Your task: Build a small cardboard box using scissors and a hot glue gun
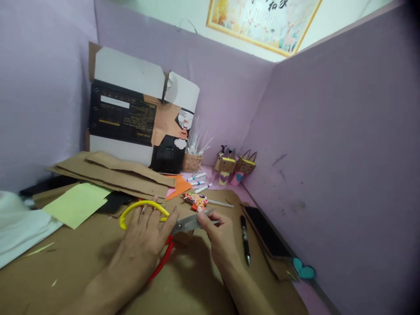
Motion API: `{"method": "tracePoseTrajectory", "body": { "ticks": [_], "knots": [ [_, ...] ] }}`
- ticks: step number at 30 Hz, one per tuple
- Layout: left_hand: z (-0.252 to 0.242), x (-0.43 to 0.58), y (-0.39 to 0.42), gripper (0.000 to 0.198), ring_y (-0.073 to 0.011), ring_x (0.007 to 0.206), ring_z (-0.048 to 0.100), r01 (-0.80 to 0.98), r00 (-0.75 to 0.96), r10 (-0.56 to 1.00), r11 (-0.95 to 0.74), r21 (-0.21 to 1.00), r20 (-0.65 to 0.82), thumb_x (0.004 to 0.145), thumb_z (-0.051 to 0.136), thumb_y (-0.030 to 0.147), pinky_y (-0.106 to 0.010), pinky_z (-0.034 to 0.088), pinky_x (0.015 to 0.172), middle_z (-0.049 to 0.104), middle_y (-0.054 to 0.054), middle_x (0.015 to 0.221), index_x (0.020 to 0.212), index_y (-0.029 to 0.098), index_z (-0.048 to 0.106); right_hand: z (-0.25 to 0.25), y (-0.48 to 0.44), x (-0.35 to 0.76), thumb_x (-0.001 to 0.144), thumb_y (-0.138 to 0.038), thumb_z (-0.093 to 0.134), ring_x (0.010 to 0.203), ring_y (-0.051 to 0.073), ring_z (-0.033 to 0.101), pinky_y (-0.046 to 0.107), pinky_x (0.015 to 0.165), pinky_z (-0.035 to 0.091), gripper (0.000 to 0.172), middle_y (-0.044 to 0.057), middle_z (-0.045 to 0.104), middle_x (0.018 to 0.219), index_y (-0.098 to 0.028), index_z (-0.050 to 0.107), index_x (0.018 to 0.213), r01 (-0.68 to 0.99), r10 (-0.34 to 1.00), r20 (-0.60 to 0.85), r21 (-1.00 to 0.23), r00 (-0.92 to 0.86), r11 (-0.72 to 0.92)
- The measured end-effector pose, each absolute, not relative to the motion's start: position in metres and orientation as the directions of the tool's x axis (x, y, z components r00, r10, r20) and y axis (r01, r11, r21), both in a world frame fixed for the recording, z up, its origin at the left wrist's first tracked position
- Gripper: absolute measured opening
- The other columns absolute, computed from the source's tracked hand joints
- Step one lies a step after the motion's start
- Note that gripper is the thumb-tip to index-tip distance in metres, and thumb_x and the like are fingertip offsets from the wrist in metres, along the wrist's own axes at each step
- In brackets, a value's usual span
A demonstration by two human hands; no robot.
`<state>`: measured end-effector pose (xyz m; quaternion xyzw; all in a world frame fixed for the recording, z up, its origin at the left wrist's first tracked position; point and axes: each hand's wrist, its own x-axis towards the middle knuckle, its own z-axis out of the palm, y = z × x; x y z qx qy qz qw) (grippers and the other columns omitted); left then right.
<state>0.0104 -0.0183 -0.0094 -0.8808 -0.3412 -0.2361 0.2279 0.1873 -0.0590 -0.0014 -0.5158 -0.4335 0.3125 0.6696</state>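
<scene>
My left hand [141, 240] is closed around the handles of a pair of scissors [188, 223], one loop yellow and the other red. The metal blades point right and stand slightly apart. At their tips my right hand [220, 234] is closed in a pinch, thumb on top; what lies between its fingers is too hidden to name. Under the blades a small brown cardboard piece [183, 237] shows in part. Just beyond the fingers lies a colourful patterned paper shape [196, 200] with a white stick [220, 203].
Brown cardboard sheets [114, 173] and light green paper [77, 203] lie at the left. A flattened box [126, 116] leans on the back wall beside a basket of white sticks [192, 162]. Right are a pen [244, 238], a phone [267, 232] and cardboard figures [227, 165].
</scene>
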Motion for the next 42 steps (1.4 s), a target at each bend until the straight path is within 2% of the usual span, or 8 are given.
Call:
{"method": "tracePoseTrajectory", "body": {
  "ticks": [8,13,17,21,26,30,35,42],
  "knots": [
    [0.002,0.005,-0.013,0.052,-0.0352,0.103,0.052,0.733,0.666,0.554,-0.612,-0.297,0.500,0.081,0.040,0.009,-0.051,0.040,0.089,0.059,-0.016,0.097,0.131,0.020,0.046,0.000,-0.057,0.201,0.069,-0.041,0.068,0.053,0.012,0.047,0.025,0.056,0.037,0.029,-0.002,0.056,0.053,-0.016,0.063,0.055,-0.056,0.774,0.231,-0.944,0.589,0.324],
    [0.016,-0.014,0.007,0.046,-0.0312,0.090,0.056,0.862,0.489,0.738,-0.490,-0.129,0.465,0.082,0.034,0.011,-0.043,0.043,0.081,0.059,-0.015,0.091,0.125,0.011,0.048,0.001,-0.059,0.221,0.075,-0.044,0.063,0.047,0.010,0.039,0.024,0.051,0.034,0.042,-0.005,0.045,0.045,-0.019,0.052,0.044,-0.041,0.688,0.336,-0.882,0.643,0.469],
    [0.025,-0.034,0.025,0.038,-0.0310,0.076,0.059,0.957,0.273,0.945,-0.286,0.049,0.180,0.090,0.027,0.033,-0.039,0.044,0.064,0.061,-0.015,0.084,0.105,0.013,0.055,0.004,-0.075,0.208,0.091,-0.050,0.037,0.049,0.012,0.050,0.026,0.058,0.043,0.061,-0.001,0.051,0.044,-0.019,0.061,0.044,-0.023,0.931,0.344,-0.939,-0.124,0.344],
    [0.023,-0.043,0.032,0.031,-0.0317,0.075,0.060,0.968,0.246,0.969,-0.245,0.061,-0.008,0.085,0.029,0.028,-0.038,0.043,0.059,0.062,-0.017,0.087,0.095,0.015,0.055,0.003,-0.089,0.188,0.076,-0.049,0.063,0.059,0.012,0.058,0.021,0.060,0.046,0.037,0.002,0.063,0.064,-0.014,0.072,0.069,0.104,0.635,0.016,-0.983,-0.773,0.152],
    [0.015,-0.042,0.034,0.028,-0.0350,0.082,0.062,0.961,0.273,0.959,-0.268,0.065,-0.082,0.078,0.037,0.025,-0.037,0.041,0.058,0.063,-0.018,0.091,0.097,0.019,0.057,-0.002,-0.082,0.203,0.066,-0.044,0.073,0.043,0.007,0.036,0.020,0.043,0.029,0.041,-0.005,0.042,0.044,-0.016,0.052,0.043,0.113,0.945,0.215,-0.962,-0.245,0.248],
    [0.012,-0.043,0.036,0.029,-0.0349,0.080,0.062,0.965,0.253,0.964,-0.246,0.087,-0.079,0.077,0.041,0.029,-0.036,0.040,0.056,0.064,-0.017,0.089,0.099,0.021,0.057,-0.007,-0.070,0.213,0.068,-0.039,0.072,0.054,0.011,0.045,0.023,0.055,0.038,0.029,-0.004,0.051,0.056,-0.018,0.055,0.057,0.173,0.861,0.380,-0.924,0.338,0.340],
    [0.011,-0.043,0.038,0.036,-0.0380,0.085,0.061,0.975,0.216,0.971,-0.209,0.071,-0.103,0.078,0.039,0.030,-0.040,0.042,0.058,0.062,-0.019,0.096,0.108,0.020,0.056,-0.027,-0.056,0.199,0.044,-0.024,0.087,0.115,0.029,0.049,0.043,0.097,0.039,0.097,0.010,0.048,0.133,-0.025,0.043,0.130,0.277,0.924,0.289,-0.936,0.251,0.218],
    [0.008,-0.044,0.038,0.038,-0.0379,0.079,0.061,0.969,0.243,0.963,-0.235,0.080,-0.117,0.073,0.044,0.028,-0.037,0.039,0.054,0.063,-0.019,0.089,0.108,0.018,0.056,-0.037,-0.048,0.190,0.057,-0.013,0.076,0.123,0.028,0.045,0.047,0.106,0.030,0.090,0.010,0.047,0.130,-0.026,0.033,0.135,0.188,0.965,0.215,-0.964,0.150,0.185]
  ]
}}
